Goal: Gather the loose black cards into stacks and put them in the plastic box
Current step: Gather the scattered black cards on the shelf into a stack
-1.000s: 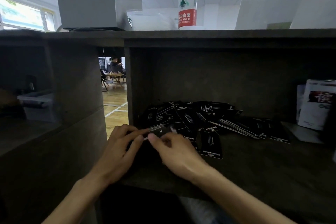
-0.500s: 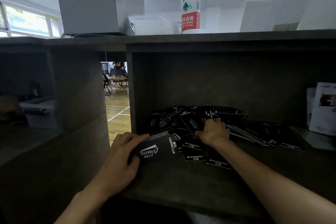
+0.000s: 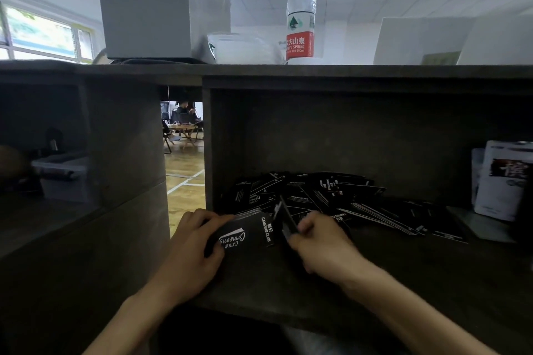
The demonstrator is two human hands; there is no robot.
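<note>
Left hand (image 3: 199,242) grips a stack of black cards (image 3: 245,235) flat on the dark shelf (image 3: 331,282), fingers wrapped over its left edge; top card reads "CAMPING CLUB". Right hand (image 3: 320,239) pinches a few cards (image 3: 284,219) on edge, tilted, just at 3 o'clock of the stack. Loose card pile (image 3: 331,196) spreads from 12 to 3 o'clock behind both hands, against the cubby's back wall. Clear plastic box (image 3: 62,179) sits in the left cubby at 9 o'clock, well apart from the cards. Water bottle (image 3: 300,11) upright on the top ledge at 12 o'clock.
</note>
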